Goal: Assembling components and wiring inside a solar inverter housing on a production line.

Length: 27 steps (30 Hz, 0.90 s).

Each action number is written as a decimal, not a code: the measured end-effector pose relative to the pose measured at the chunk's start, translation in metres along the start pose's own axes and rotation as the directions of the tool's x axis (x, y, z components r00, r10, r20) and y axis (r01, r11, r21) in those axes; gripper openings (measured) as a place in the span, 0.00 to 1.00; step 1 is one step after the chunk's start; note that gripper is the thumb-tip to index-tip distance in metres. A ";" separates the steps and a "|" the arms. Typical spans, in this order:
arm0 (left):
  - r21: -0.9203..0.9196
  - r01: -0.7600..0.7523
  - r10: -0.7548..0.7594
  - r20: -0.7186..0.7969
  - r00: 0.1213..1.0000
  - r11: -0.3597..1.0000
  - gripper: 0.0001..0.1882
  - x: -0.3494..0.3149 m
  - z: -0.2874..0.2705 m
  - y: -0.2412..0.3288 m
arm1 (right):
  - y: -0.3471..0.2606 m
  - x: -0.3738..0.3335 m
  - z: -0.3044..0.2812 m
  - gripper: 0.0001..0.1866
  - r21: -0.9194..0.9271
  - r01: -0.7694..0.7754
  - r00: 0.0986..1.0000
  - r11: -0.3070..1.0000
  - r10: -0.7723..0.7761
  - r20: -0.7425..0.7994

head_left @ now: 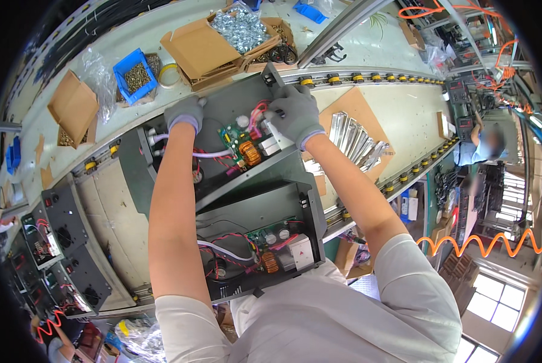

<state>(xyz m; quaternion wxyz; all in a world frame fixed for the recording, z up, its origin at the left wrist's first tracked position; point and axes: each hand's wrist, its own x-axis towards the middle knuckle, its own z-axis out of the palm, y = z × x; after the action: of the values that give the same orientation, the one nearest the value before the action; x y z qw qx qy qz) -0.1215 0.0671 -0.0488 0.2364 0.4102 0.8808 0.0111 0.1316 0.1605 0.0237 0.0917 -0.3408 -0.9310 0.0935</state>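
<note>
Both my hands wear grey gloves. My left hand (185, 113) is closed over the far left edge of an open black metal chassis (225, 100), its fingertips partly hidden. At the chassis's right end wall, my right hand (296, 113) is closed, with the thumb side inside beside pink and red wires (257, 118). Within this chassis sit a green circuit board (228, 134), a copper-coloured coil (249, 153) and a white-sleeved cable (213, 155). Nearer my body lies a second open chassis (313, 212) with a similar board (256, 237), a coil (271, 262) and a white box-shaped part (301, 251).
Silver metal strips (355, 139) lie on cardboard to the right. Beyond the roller rail (358, 78) are a blue bin (134, 77) of screws, a cardboard box (201, 51) and a heap of silver fasteners (240, 30). More chassis (71, 218) stand left. Another person (486, 142) is at far right.
</note>
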 end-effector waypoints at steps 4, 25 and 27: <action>0.081 0.053 -0.053 -0.007 0.999 0.995 0.20 -0.015 0.004 -0.003 | -0.005 0.004 0.008 0.08 0.032 -0.014 1.000 0.999 0.015 -0.026; -0.812 -0.458 0.182 -0.420 0.889 0.362 0.07 -0.054 0.037 0.131 | 0.019 -0.003 0.021 0.08 0.645 -0.027 0.879 0.763 0.325 -0.348; -0.871 -0.307 0.095 -0.293 0.951 0.383 0.09 -0.055 0.023 0.146 | 0.022 -0.004 0.021 0.09 0.643 -0.047 0.876 0.765 0.340 -0.341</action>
<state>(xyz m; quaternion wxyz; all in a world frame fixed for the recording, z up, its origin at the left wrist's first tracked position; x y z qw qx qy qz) 0.0233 0.1197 -0.0152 0.3299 0.3167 0.6947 0.5553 0.1435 0.1718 -0.0027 0.3943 -0.4008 -0.7617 0.3220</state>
